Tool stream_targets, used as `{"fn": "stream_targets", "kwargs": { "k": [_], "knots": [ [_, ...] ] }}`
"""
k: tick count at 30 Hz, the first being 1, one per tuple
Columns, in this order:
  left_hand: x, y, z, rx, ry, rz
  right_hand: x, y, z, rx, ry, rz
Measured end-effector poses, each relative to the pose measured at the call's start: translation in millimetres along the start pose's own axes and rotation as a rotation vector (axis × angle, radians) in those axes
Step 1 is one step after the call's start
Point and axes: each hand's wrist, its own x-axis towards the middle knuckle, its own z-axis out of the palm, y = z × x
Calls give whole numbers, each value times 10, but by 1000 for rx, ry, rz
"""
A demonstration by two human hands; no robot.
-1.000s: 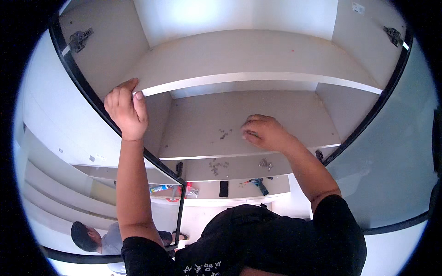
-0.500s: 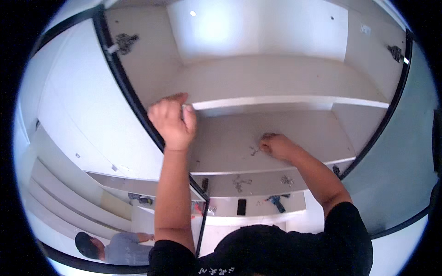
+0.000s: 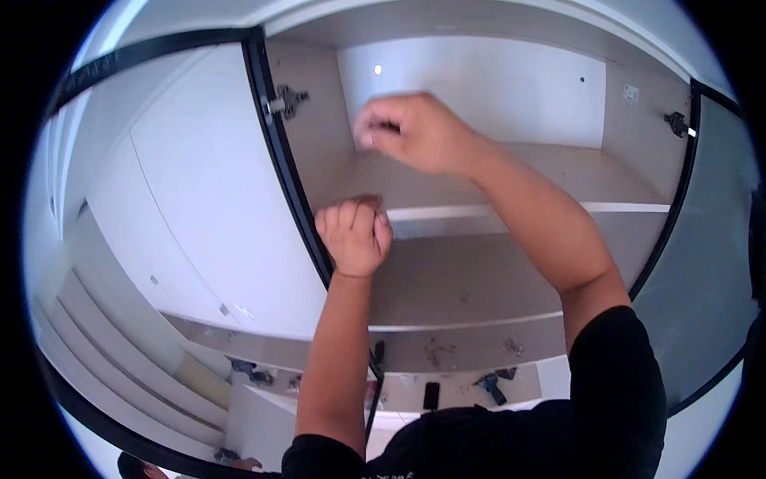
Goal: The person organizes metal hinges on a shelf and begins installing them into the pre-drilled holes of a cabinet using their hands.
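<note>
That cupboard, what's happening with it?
Someone in a black shirt is at the open cupboard. The left hand is curled at the left end of the shelf. The right hand is raised before the upper compartment; blur hides whether it holds anything. A drill and little scattered bits lie lower down.

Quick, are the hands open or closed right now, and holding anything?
Left hand: fingers curled at the shelf edge; whether it grips cannot be told.
Right hand: partly curled, blurred; anything inside cannot be told.

upper shelf (image 3: 574,168): right end free | right forearm (image 3: 536,217): blocks middle
</note>
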Motion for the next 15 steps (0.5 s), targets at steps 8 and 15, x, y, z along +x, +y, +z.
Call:
{"fn": "stream_targets", "kwargs": {
  "k": [8,15],
  "knots": [
    [-182,-177,-34,36,-8,-18,-1015,-155,515,-239,-114,-365],
    [-180,-144,56,69,56,13,-2655,573,850,-69,-251,589]
  ]
}}
